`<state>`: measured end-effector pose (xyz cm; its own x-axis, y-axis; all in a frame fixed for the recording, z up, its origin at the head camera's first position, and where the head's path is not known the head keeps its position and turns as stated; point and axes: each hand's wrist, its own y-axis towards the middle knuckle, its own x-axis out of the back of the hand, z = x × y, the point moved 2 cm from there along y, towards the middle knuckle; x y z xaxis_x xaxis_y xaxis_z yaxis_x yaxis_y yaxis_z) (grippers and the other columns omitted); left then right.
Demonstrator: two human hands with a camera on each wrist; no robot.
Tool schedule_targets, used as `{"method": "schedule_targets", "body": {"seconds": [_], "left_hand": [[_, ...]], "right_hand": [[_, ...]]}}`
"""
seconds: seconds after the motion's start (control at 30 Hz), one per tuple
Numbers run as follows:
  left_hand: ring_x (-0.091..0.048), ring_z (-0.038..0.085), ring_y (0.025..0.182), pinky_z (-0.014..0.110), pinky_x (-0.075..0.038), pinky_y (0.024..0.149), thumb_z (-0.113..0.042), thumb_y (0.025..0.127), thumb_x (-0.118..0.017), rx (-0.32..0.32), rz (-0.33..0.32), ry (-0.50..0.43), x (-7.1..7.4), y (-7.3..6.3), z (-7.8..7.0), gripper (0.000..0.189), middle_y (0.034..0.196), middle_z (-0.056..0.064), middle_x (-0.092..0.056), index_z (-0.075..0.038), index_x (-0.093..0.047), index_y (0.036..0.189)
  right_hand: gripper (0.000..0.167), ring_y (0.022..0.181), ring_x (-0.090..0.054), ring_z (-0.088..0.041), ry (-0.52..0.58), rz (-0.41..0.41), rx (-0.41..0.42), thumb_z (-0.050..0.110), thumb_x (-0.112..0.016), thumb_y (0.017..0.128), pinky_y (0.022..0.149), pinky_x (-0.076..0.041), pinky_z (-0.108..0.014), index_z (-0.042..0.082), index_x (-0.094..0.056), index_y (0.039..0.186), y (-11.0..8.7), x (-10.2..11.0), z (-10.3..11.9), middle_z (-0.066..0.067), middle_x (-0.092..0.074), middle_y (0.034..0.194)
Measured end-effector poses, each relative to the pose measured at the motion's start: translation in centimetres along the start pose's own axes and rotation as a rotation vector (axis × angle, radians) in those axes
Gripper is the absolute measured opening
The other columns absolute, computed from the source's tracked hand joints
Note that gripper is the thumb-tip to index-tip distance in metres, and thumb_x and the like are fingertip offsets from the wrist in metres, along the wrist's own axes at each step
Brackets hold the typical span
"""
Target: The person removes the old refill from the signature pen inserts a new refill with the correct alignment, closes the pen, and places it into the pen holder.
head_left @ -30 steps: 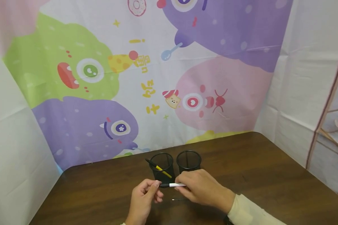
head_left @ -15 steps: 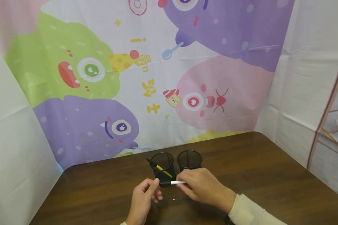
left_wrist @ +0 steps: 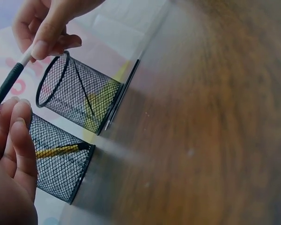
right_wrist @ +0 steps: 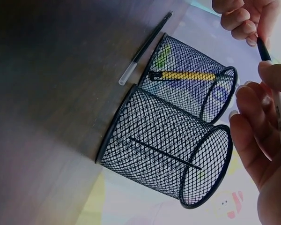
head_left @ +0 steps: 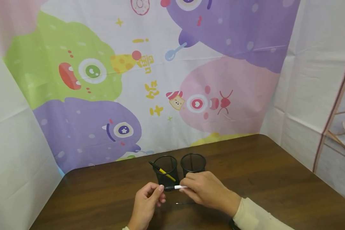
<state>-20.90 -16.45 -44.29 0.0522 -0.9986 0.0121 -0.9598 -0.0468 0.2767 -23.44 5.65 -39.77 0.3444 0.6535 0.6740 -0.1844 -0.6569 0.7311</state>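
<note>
A pen with a white barrel (head_left: 178,187) and a black front part is held level between both hands. My left hand (head_left: 146,198) pinches its black end between thumb and forefinger. The right hand (head_left: 209,191) grips the white barrel, with its back end along the palm in the right wrist view. Just beyond the hands stand two black mesh pen cups. A yellow and black pen (right_wrist: 187,75) leans in the left cup (right_wrist: 178,54); the right cup (right_wrist: 150,140) shows nothing inside. A thin dark ink refill (right_wrist: 147,46) with a clear end lies on the table near the cups.
The brown wooden table (head_left: 89,198) has rounded far corners. A cartoon-printed cloth (head_left: 149,127) hangs behind it, and pale cloths hang on both sides. A small dark object (head_left: 233,224), partly hidden, shows by the right sleeve.
The pen has shifted slightly to the right, with a bit more black and less white showing between the hands. Both hands have barely moved. Cups and refill stay in place.
</note>
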Motion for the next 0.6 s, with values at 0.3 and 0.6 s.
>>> {"method": "schedule_targets", "body": {"seconds": [0.3, 0.6], "left_hand": [[-0.063, 0.014, 0.058, 0.026, -0.052, 0.053, -0.013, 0.095, -0.071, -0.011, -0.037, 0.02, -0.39, 0.1, -0.19, 0.02, 0.07, 0.007, -0.065, 0.006, -0.064, 0.09], [-0.065, 0.016, 0.057, 0.026, -0.052, 0.051, -0.013, 0.094, -0.071, 0.017, -0.057, -0.017, -0.49, -0.14, -0.19, 0.025, 0.073, 0.009, -0.07, 0.011, -0.064, 0.094]], "right_hand": [[0.01, 0.058, -0.044, 0.006, 0.005, 0.002, -0.019, 0.024, -0.072, 0.094, 0.05, -0.038, -0.009, 0.02, -0.065, 0.089, -0.33, 0.14, -0.06, 0.015, -0.054, 0.075], [0.014, 0.058, -0.04, 0.007, -0.019, 0.067, -0.084, 0.024, -0.073, 0.092, 0.049, -0.034, -0.01, 0.022, -0.061, 0.085, -0.24, 0.09, 0.05, 0.017, -0.052, 0.073]]}}
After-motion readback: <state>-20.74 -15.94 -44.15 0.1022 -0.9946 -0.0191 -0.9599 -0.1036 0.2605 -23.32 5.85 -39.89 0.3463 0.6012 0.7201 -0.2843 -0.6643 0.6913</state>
